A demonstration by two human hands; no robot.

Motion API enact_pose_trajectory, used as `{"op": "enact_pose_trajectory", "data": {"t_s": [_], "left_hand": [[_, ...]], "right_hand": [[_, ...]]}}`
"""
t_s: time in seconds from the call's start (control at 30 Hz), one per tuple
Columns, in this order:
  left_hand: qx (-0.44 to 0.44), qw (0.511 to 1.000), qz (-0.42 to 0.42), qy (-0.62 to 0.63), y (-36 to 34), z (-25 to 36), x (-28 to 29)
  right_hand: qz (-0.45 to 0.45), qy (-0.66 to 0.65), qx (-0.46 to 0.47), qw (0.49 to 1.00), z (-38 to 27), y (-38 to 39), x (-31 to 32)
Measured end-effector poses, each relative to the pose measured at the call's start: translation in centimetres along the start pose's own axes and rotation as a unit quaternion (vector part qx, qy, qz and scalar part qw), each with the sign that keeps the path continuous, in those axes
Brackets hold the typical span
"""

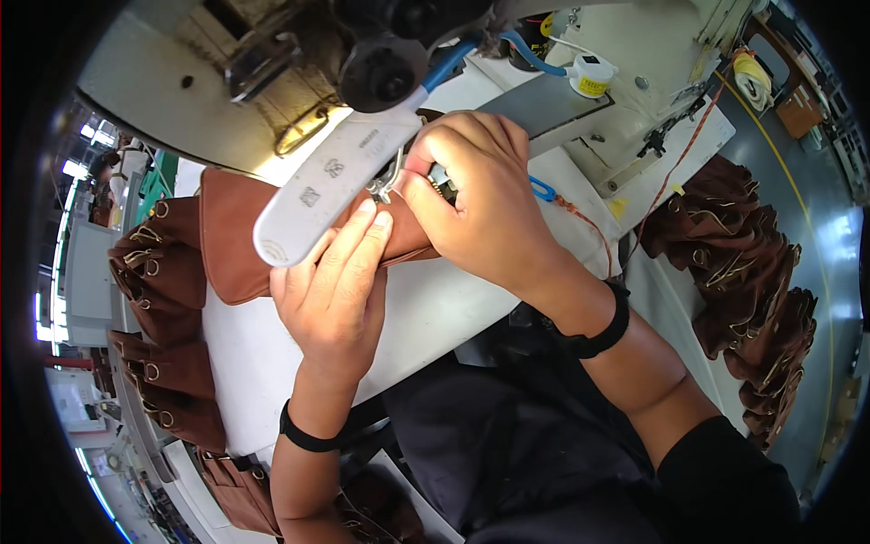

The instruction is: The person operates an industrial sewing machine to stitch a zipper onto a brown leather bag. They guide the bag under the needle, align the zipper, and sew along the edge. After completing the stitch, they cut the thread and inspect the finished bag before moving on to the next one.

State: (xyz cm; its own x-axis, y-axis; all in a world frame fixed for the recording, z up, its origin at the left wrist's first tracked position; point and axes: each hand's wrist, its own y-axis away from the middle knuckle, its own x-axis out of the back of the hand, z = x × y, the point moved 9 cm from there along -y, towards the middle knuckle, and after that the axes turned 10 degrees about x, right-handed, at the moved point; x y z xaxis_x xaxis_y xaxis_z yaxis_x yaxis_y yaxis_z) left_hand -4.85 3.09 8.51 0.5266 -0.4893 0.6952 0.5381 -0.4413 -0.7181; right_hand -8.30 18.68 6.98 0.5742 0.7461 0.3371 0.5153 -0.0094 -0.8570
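Note:
A brown leather piece (237, 238), perhaps part of a bag, lies under the sewing machine (308, 195) beside its presser foot (384, 187). My left hand (335, 295) rests on the leather with its fingers stretched out, their tips just short of the presser foot. Close to the needle area, my right hand (485, 195) is closed, thumb and forefinger brought together right of the foot. What they pinch, if anything, is too small to make out. The machine's pale arm cover hides part of the leather.
Brown leather pieces with metal rings (154, 263) are stacked at the left table edge. Another heap of brown pieces (725, 245) lies at the right. A small white bottle (593, 76) stands on the machine bed. Blue-handled scissors or snips (542, 188) lie beside my right hand.

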Motion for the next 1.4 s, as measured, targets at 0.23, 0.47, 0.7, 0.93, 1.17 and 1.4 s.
{"op": "enact_pose_trajectory", "data": {"t_s": [0.23, 0.47, 0.7, 0.93, 1.17, 1.4], "left_hand": [[0.018, 0.999, -0.026, 0.029, -0.6, -0.5, 0.2], [0.015, 0.994, -0.053, -0.096, -0.5, 1.3, 0.3], [0.178, 0.967, -0.164, 0.080, 1.5, 2.4, -0.8], [0.189, 0.971, -0.070, 0.131, 0.2, -1.5, -4.5], [0.213, 0.965, -0.050, 0.147, -0.1, -1.8, -3.8], [0.140, 0.982, 0.037, 0.121, 0.4, -0.2, -1.4]], "right_hand": [[-0.006, 0.019, -0.023, 1.000, -0.2, -0.3, -0.1], [0.022, 0.015, -0.022, 0.999, 0.0, -0.3, 0.3], [0.024, -0.022, -0.038, 0.999, 0.0, 0.2, 0.9], [0.097, 0.029, 0.052, 0.994, -0.8, 1.4, 4.1], [0.064, 0.034, 0.065, 0.995, -0.4, 0.1, 2.1], [0.105, -0.059, 0.032, 0.992, -0.4, -0.9, 1.8]]}}
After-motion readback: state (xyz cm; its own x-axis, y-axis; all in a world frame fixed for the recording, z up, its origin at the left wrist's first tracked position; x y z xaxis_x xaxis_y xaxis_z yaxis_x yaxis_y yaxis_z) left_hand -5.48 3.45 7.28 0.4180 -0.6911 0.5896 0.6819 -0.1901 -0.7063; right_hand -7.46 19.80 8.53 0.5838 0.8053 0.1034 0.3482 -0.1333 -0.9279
